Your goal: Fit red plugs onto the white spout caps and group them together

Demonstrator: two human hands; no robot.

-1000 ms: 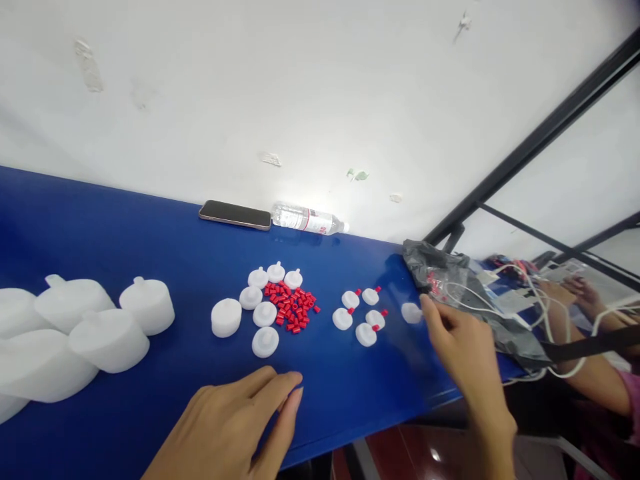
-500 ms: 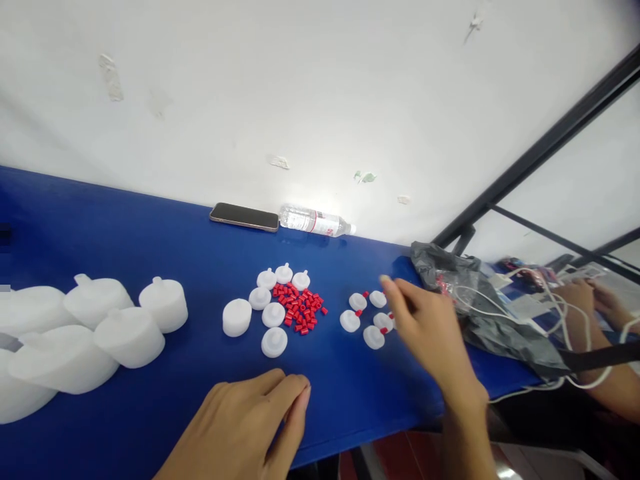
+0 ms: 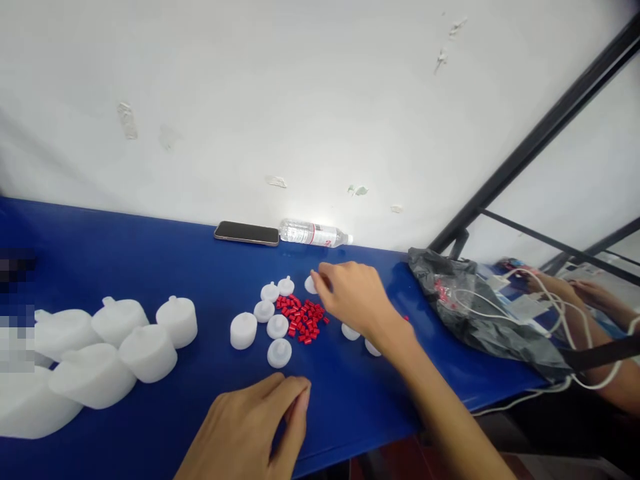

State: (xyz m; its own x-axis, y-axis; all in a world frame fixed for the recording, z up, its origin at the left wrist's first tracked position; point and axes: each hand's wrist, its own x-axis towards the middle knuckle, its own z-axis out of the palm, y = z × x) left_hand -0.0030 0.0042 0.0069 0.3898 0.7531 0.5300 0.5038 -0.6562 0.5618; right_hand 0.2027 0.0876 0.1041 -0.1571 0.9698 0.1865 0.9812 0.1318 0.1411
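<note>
My right hand (image 3: 350, 293) reaches to the far side of the small red tubes (image 3: 303, 321). Its thumb and forefinger are closed on the edge of a white round cap with a short nozzle (image 3: 311, 285). My left hand (image 3: 250, 427) rests near the table's front edge, thumb and forefinger pressed together with nothing visible in them. Several matching white caps (image 3: 279, 353) curve along the left of the red heap. To the right, other white caps (image 3: 350, 332) lie partly hidden under my right hand and forearm; a red piece (image 3: 406, 319) shows beside the forearm.
A white cylinder (image 3: 243, 331) stands left of the caps, and several larger white nozzled containers (image 3: 147, 353) fill the left side. A phone (image 3: 247, 233) and a clear bottle (image 3: 315, 234) lie along the wall. Rightward are a grey plastic bag (image 3: 435, 273), white cables and another person's hands (image 3: 595, 297).
My right hand has moved left from the group of caps with red pieces to a white cap behind the red heap and pinched it. My left hand has hardly moved.
</note>
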